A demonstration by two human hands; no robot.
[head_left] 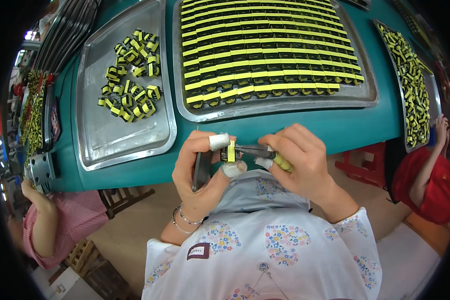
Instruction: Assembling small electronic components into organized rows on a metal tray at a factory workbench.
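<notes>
Between the taped thumb and forefinger of my left hand sits a small yellow-and-black transformer. A flat dark bar also rests within that hand, against the palm. My right hand is closed around needle-nose pliers with yellow-green grips. The dark pointed jaws reach the transformer's right side; whether they grip a part of it is too small to tell. White tape wraps a finger of my right hand too. Both hands are in front of the table's near edge.
On the green table, a large metal tray holds transformers in neat rows. A left tray holds a loose heap of them; another full tray stands far right. Co-workers sit at the left and right.
</notes>
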